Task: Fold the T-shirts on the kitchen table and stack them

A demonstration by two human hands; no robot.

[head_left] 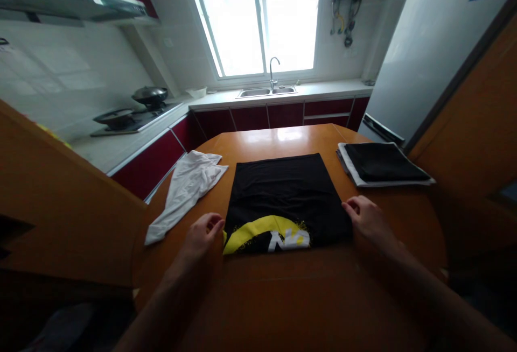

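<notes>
A black T-shirt (283, 190) lies folded into a rough rectangle on the wooden table, with a yellow arc and white lettering printed along its near edge. At its left side, my left hand (204, 231) has curled fingers, the thumb and fingertips closed at the cloth's edge. My right hand (365, 217) pinches the opposite edge between thumb and fingers. Left of the T-shirt lies a crumpled white garment (186, 190), apart from my hand. To the right is a stack of folded clothes (383, 162), black on top with white beneath.
The orange-brown table (278, 298) has rounded ends. Beyond it runs a white counter (323, 91) with a sink (255, 93) and faucet (271, 72). Two pans, one a lidded wok (149, 95), sit on the stove at left. A fridge (420, 56) stands at right.
</notes>
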